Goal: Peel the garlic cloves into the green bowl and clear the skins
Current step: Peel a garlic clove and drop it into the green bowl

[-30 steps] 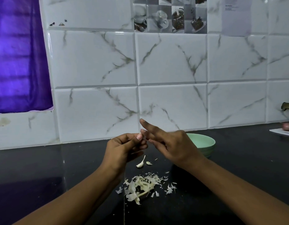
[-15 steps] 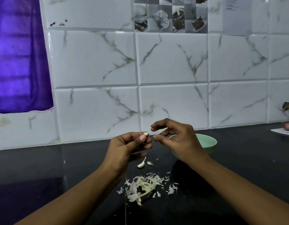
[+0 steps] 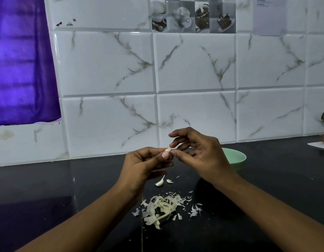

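Pinches the garlic clove [image 3: 168, 150] with the left hand [image 3: 144, 166], just left of the green bowl [image 3: 238, 158]; nips its tip with the right hand [image 3: 201, 157], thumb and forefinger. Hold firm, strip skin lengthwise, drop scraps onto the skins pile [image 3: 163, 208] nearer than the bowl.

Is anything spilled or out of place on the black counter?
Yes: garlic skins lie scattered on the counter, and one clove lies beside them, outside the green bowl. Nothing looks damaged.
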Available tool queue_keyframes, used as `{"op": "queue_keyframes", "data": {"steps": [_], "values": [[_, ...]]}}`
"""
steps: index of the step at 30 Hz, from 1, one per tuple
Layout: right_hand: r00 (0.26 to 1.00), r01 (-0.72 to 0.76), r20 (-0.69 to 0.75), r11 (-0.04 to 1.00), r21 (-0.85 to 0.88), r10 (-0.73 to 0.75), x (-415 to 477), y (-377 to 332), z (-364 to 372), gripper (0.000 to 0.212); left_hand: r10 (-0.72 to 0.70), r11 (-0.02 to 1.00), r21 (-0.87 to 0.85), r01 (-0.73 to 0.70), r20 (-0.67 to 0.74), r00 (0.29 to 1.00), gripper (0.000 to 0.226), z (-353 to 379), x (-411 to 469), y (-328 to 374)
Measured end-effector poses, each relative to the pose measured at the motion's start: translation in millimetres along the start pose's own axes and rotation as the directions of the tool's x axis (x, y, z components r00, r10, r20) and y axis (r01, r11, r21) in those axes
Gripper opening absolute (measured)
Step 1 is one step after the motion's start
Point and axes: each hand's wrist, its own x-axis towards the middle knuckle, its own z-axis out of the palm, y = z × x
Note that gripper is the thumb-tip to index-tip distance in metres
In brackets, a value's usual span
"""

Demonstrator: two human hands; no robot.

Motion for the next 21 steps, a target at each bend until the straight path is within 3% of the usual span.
{"op": "queue_keyframes", "data": {"steps": [6, 12, 16, 21], "values": [[0.992, -0.126, -0.012, 0.991, 0.055, 0.127, 0.4, -1.6, 0.4, 0.049, 0.037, 0.999, -0.010, -0.038, -0.042, 0.998, 0.020, 0.1, -0.2, 1.6], [0.937, -0.347, 0.096, 0.862, 0.370, 0.336, 1.6, -1.6, 3.2, 0.048, 0.059, 0.998, 0.033, -0.058, -0.043, 0.997, 0.022, -0.2, -1.0, 1.6], [0.903, -0.419, 0.117, 0.788, 0.451, 0.414, 1.5, -0.4, 4.7, 0.047, 0.093, 0.990, 0.108, -0.090, -0.022, 0.995, 0.013, -0.2, -2.3, 1.5], [0.880, -0.463, 0.116, 0.781, 0.419, 0.460, 2.4, 2.1, 5.2, 0.043, 0.231, 0.925, 0.318, -0.206, -0.043, 0.972, 0.008, -1.6, -1.2, -1.2]]}}
